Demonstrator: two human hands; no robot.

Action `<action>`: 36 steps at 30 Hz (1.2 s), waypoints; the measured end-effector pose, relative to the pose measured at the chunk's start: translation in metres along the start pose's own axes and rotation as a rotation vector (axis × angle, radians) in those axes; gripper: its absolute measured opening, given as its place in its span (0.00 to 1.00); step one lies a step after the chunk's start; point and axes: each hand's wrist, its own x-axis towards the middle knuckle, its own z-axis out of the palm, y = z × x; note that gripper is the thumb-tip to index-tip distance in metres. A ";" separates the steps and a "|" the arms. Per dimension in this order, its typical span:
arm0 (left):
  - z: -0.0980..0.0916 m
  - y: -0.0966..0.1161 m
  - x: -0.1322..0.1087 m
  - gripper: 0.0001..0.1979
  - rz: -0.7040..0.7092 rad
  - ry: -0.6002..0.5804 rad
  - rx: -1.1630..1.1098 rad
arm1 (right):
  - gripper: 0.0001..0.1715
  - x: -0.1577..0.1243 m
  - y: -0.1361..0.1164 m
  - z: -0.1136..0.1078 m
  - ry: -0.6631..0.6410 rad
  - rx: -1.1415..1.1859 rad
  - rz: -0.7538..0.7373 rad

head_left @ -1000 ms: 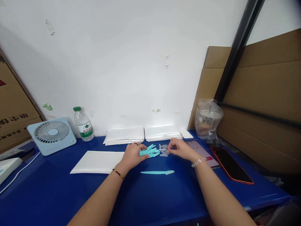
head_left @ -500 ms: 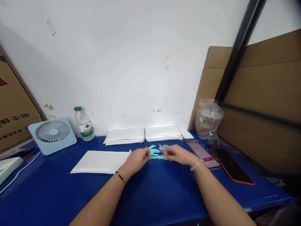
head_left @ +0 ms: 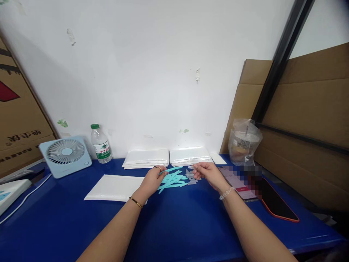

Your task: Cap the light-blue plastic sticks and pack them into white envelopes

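A loose pile of slim turquoise eyebrow razors [head_left: 174, 179] with translucent caps [head_left: 191, 175] lies on the blue table, handles toward the left. My left hand [head_left: 151, 181] is at the pile's left side, thumb and fingers pinched on the handle end of one razor [head_left: 174, 169]. Across from it, my right hand [head_left: 206, 174] has its fingers closed at the capped end of that razor, by the upper right of the pile. The right fingertips partly hide the cap. Under my left wrist lies a white padded envelope [head_left: 113, 187], partly covered by the hand.
Two stacks of white envelopes [head_left: 147, 157] stand against the wall. A blue fan [head_left: 65, 156] and a water bottle [head_left: 101, 145] are at left. To the right are two phones [head_left: 280, 200] and a bagged drink cup [head_left: 244, 143], beside cardboard [head_left: 308, 138].
Both hands have moved up from the pile's near edge to its far side, the left one also leftward. More of the razors now show. The view has shifted slightly.
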 end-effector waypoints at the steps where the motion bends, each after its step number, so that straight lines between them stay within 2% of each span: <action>1: 0.000 0.001 0.000 0.13 0.008 -0.001 -0.002 | 0.21 0.000 0.001 0.001 0.025 -0.004 -0.007; 4: 0.003 0.001 -0.001 0.12 0.021 -0.015 -0.015 | 0.20 0.001 0.004 0.006 0.109 -0.011 -0.064; 6: 0.004 0.001 0.000 0.13 0.015 -0.031 -0.021 | 0.19 0.001 0.005 0.008 0.110 0.025 -0.091; 13: 0.008 0.001 0.001 0.14 0.021 -0.048 -0.055 | 0.18 -0.001 0.005 0.013 0.034 0.071 -0.074; 21: 0.013 0.013 -0.002 0.14 0.031 -0.077 -0.025 | 0.21 -0.003 0.005 0.025 -0.084 -0.026 -0.057; 23: 0.015 0.017 -0.006 0.14 0.030 -0.104 -0.025 | 0.21 -0.003 0.004 0.021 -0.142 -0.119 -0.040; 25: 0.017 0.020 -0.011 0.15 0.044 -0.186 -0.032 | 0.20 -0.003 0.002 0.013 -0.182 -0.284 -0.051; 29: 0.020 0.024 -0.021 0.11 0.073 -0.402 -0.024 | 0.12 -0.002 0.003 -0.004 -0.133 -0.678 -0.201; 31: 0.022 0.023 -0.021 0.10 0.066 -0.389 0.037 | 0.07 -0.002 0.006 -0.008 -0.151 -0.815 -0.247; 36: 0.025 0.018 -0.013 0.09 0.086 -0.194 0.306 | 0.04 0.000 0.012 -0.008 -0.225 -0.945 -0.217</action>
